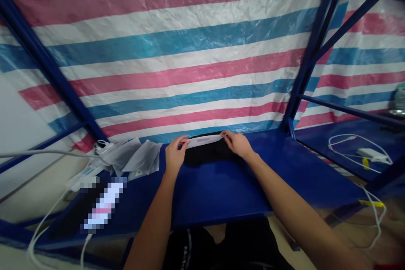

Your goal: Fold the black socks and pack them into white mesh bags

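A black cloth item [207, 154] lies at the back of the blue shelf, with a white band [204, 140] stretched along its upper edge. My left hand [177, 152] pinches the left end of that band between thumb and fingers. At the opposite end, my right hand [237, 143] grips the band the same way, so it is held nearly straight. A faint grey mark shows on the band. Whether the cloth is folded, and exactly what garment it is, I cannot tell.
Left of my hands lie several thin grey-white packets [144, 158] and a blurred lit phone [106, 204] with a white cable. Blue metal posts [311, 50] frame the shelf [218, 194]. Striped plastic sheeting [190, 67] hangs behind. A white charger [373, 155] lies at right.
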Tool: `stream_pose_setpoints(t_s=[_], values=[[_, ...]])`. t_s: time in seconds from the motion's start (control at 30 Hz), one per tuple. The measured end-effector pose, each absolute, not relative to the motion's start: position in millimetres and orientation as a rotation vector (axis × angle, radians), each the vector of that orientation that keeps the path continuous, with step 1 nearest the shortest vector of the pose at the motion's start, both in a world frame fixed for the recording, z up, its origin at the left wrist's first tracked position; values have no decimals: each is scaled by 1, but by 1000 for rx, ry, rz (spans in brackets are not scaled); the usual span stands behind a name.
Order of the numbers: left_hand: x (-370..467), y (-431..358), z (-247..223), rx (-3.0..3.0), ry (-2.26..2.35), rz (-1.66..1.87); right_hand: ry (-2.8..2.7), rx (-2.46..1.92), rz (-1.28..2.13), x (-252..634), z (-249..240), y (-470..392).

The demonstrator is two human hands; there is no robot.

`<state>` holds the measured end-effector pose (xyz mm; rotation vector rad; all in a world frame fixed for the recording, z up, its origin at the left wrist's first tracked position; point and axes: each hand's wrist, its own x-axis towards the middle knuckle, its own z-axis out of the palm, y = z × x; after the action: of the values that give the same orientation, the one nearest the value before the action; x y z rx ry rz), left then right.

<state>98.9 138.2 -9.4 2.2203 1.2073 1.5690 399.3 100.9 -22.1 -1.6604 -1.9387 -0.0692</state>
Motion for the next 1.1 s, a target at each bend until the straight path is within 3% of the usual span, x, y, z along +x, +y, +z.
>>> stream_pose_setpoints(t_s=[0.43,0.93,1.1], values=[[105,137,-29,2646,945,1203,-2141,-1428,-79,386,-34,101],[97,146,-36,2603,1171,832,-2086,-1429,-41,391,-42,105],[112,139,-41,2722,1257,1047,-1819,-1430,94,381,-37,100]])
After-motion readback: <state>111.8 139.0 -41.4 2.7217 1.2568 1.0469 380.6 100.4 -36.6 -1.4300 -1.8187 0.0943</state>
